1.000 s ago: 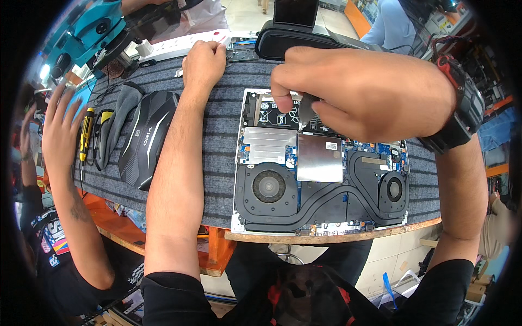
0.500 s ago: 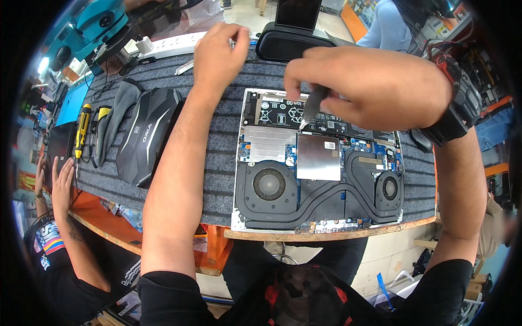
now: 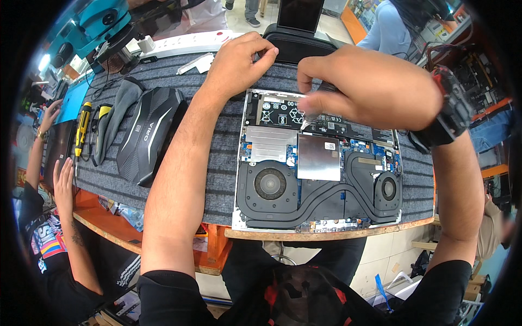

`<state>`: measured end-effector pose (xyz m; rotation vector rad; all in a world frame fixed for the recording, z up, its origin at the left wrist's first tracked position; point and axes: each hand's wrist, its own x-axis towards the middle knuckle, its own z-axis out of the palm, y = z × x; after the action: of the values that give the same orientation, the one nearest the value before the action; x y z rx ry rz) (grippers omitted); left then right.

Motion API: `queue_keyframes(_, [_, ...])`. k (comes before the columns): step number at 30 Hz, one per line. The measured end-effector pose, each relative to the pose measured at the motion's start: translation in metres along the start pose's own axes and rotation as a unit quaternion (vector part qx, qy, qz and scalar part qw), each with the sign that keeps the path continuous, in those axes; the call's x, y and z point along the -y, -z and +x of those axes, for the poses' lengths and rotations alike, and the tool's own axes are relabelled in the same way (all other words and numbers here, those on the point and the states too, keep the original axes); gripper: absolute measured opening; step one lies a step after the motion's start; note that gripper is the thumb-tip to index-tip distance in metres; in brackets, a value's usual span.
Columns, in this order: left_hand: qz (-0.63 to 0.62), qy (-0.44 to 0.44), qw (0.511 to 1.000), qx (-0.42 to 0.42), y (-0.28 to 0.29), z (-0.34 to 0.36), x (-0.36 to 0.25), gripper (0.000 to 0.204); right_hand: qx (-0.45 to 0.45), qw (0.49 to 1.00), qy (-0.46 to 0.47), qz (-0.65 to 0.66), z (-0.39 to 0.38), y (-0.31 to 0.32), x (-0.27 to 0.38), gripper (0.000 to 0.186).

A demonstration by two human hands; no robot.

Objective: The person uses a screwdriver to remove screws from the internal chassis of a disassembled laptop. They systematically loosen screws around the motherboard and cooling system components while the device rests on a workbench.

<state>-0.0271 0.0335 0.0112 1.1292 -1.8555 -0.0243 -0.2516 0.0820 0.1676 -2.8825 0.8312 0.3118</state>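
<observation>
An opened laptop base (image 3: 321,201) lies in front of me with its fans, heat pipes, blue circuit board and black battery (image 3: 274,111) exposed. My right hand (image 3: 353,89) wraps round a dark-handled screwdriver (image 3: 308,118). The tool leans, its silver tip down at the battery's lower edge, just above a shiny metal cover (image 3: 318,157). Most of its handle is hidden by my fingers. My left hand (image 3: 236,62) is raised beyond the laptop's far left corner, thumb and fingers curled together. Whether anything small is in that pinch cannot be seen.
On the striped grey mat (image 3: 212,163), left of my arm, are a black angular case (image 3: 152,136), a grey cloth strap (image 3: 114,114) and a yellow screwdriver (image 3: 82,127). A white power strip (image 3: 187,43) and black stand (image 3: 296,49) lie behind. Another person's hand (image 3: 63,182) rests at left.
My left hand has moved right, toward the black stand. My right hand has shifted slightly, with the screwdriver tip still in nearly the same place. The other person's far hand has lifted.
</observation>
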Motion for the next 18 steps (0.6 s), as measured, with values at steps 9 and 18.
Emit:
queue_keyframes(9, [0.003,0.005,1.0,0.011,0.0,0.0,0.001,0.02,-0.072,0.985,0.156,-0.028,0.002,-0.006,-0.013,0.025])
queue_keyframes(18, [-0.101,0.044,0.988,0.104,0.002,0.002,0.001,0.023,-0.03,0.995,0.094,0.03,-0.006,-0.003,-0.009,0.025])
